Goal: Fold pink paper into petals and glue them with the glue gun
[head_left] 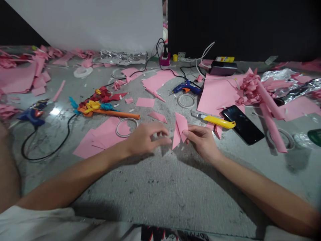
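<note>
Folded pink paper stands on its point just above the grey surface, its right edge pinched between the thumb and fingers of my right hand. Left of it, my left hand is curved with thumb and fingers apart and nothing between them. A small pink strip lies beyond my left fingertips. The yellow box cutter, blade out, lies behind my right hand, its end on a black phone. Pink sheets and a white tape ring lie left of my left hand.
A blue glue gun lies beyond my hands, another at far left with its black cord. An orange paper stem with coloured paper flowers is at left. Rolled pink tubes lie at right. A white board stands behind.
</note>
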Demonstrator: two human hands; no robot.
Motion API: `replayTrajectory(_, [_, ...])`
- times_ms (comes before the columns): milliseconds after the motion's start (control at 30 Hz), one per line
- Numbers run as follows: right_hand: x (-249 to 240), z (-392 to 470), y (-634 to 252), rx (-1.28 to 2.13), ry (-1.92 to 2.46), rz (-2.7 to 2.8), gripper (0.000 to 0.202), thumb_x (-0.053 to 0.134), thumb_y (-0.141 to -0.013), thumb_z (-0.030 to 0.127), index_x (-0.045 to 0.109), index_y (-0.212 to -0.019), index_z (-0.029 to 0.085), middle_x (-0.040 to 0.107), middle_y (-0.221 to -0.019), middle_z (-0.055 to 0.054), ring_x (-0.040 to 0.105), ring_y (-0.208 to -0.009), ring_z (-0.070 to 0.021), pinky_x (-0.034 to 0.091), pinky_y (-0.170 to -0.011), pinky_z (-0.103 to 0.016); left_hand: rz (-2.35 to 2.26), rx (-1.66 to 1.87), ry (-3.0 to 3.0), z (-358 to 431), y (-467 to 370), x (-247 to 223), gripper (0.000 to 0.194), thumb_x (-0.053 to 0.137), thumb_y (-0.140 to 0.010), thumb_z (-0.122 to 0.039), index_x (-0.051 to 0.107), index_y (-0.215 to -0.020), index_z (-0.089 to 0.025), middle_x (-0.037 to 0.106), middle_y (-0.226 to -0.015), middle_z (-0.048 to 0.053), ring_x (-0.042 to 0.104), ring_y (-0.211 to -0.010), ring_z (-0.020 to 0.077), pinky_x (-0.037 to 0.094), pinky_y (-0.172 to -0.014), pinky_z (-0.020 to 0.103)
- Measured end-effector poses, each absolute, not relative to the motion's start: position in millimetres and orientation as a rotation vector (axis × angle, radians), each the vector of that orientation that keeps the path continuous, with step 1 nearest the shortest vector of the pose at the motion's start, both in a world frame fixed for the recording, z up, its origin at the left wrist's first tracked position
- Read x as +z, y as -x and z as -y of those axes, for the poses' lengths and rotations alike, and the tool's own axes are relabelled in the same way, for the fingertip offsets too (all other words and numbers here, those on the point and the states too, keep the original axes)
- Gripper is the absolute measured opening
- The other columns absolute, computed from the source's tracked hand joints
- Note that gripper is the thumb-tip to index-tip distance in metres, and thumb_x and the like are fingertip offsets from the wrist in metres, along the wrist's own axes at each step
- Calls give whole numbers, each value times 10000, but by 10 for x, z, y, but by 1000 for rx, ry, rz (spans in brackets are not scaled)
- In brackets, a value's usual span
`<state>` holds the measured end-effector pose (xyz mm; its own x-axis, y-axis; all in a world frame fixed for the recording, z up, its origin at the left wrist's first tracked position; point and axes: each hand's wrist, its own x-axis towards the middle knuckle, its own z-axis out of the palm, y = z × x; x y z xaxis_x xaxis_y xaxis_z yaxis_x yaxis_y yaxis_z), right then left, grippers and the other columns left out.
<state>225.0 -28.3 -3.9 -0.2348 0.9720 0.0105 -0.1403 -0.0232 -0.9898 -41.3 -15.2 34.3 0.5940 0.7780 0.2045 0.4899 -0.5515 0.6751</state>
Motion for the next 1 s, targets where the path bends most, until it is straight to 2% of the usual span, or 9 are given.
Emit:
replayTrajectory(67, [-99,248,-2268,1437,998,1159,168,912,-877,395,852,-839,242,696,-754,7,592,-592,-116,487,-569,-275,-1085,655,-2538,9,538,320,393,582,-1094,-516,778,-1145,-180,784,-1209,118,720,-1154,290,538,-1019,421])
replayTrajectory(100, [-122,233,-2275,1440,1000,1126,172,913,-874,399,853,-841,242,691,-749,8,591,-583,-116,488,-561,-277,-1121,546,-2644,-53,590,296,436,523,-1119,-515,763,-1218,-165,756,-1303,148,698,-1239,324,527,-1079,463])
replayTrajectory(167, [-151,212,-2283,1451,1000,1108,170,916,-870,399,856,-848,242,689,-748,8,592,-574,-116,489,-548,-276,-1127,312,-2776,-141,658,233,523,455,-1140,-530,695,-1376,-129,690,-1444,188,640,-1370,366,493,-1172,514])
replayTrajectory(267, [-152,209,-2280,1449,1004,1132,167,919,-866,396,857,-853,242,700,-766,7,592,-571,-117,493,-542,-276,-1169,122,-2834,-198,670,140,606,431,-1143,-545,561,-1544,-110,594,-1583,207,550,-1493,379,437,-1255,524])
replayTrajectory(500, [-113,217,-2263,1456,1017,1116,177,921,-854,392,844,-829,235,679,-750,13,595,-566,-117,483,-551,-282,-1259,59,-2771,-515,618,74,728,497,-1098,-583,393,-1643,-112,482,-1660,222,532,-1490,389,469,-1210,499])
replayTrajectory(633, [-115,212,-2259,1452,1027,1112,204,917,-855,408,836,-809,226,678,-724,12,594,-556,-120,486,-537,-284,-1246,91,-2702,-741,633,50,685,511,-1077,-594,453,-1573,-125,469,-1658,219,502,-1516,382,441,-1238,490])
replayTrajectory(767, [-128,206,-2259,1459,1016,1100,194,927,-844,407,842,-823,234,685,-729,17,597,-550,-117,494,-524,-275,-1273,148,-2667,-848,656,38,577,492,-1089,-575,510,-1482,-152,498,-1645,205,483,-1532,378,417,-1258,539])
replayTrajectory(900, [-124,204,-2260,1459,1010,1088,180,938,-833,382,838,-811,234,690,-753,21,596,-547,-106,494,-522,-265,-1314,210,-2678,-863,660,61,547,472,-1113,-531,500,-1521,-168,491,-1680,199,451,-1575,375,354,-1294,587])
replayTrajectory(1000, [-116,206,-2259,1456,1027,1077,203,948,-821,394,831,-806,228,683,-743,22,591,-540,-108,492,-522,-271,-1311,419,-2650,-741,586,130,539,502,-1102,-490,555,-1503,-134,509,-1667,219,453,-1574,389,338,-1302,582])
